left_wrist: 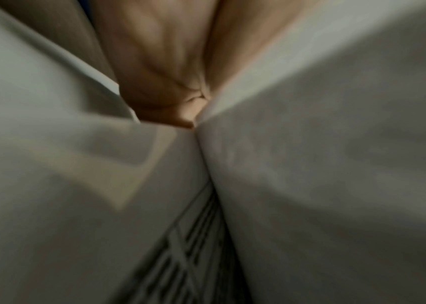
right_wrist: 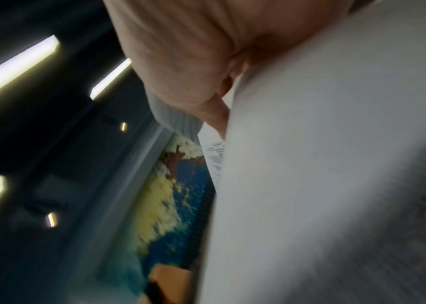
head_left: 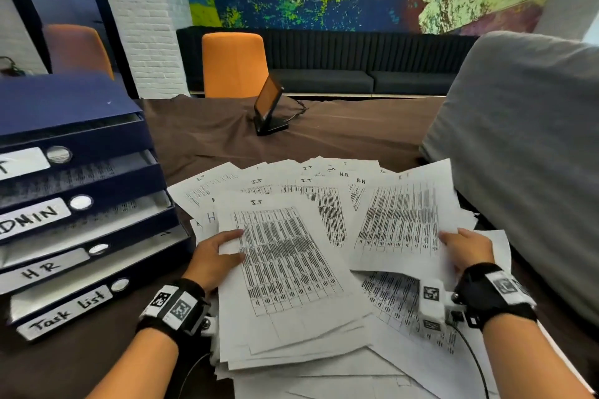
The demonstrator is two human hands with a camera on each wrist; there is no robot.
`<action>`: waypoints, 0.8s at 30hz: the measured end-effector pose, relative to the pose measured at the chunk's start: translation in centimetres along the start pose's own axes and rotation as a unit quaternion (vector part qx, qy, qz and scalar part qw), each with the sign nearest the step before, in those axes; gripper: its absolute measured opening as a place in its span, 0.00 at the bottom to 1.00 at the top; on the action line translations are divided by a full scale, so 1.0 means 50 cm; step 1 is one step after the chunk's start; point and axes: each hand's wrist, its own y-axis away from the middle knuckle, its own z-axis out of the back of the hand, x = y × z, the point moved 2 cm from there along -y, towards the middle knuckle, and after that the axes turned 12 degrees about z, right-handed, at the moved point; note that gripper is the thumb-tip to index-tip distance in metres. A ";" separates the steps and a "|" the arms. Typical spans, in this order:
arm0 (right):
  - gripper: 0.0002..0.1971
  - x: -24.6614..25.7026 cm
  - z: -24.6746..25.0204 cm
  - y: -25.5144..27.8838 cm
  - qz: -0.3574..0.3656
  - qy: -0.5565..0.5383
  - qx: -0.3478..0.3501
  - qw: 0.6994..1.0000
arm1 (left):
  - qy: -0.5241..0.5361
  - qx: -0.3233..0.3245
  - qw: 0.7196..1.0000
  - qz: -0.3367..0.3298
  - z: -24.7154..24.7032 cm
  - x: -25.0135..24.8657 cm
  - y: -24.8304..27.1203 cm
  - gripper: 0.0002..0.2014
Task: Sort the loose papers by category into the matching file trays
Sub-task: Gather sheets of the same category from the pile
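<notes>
Mid-sort: left hand [head_left: 214,256] grips IT stack [head_left: 285,269], right hand [head_left: 466,249] grips loose sheet [head_left: 398,220]; next, IT tray [head_left: 26,162] at ten o'clock.

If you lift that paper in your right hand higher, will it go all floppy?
Probably. The sheet is thin, and the right hand pinches only one edge, so the far end would likely droop. It looks very light. It could slip against the other loose papers spread underneath.
</notes>
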 end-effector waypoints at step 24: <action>0.09 0.119 -0.046 0.134 0.046 -0.178 0.233 0.955 | 0.079 0.012 0.994 0.073 -0.011 -0.001 -0.003 0.17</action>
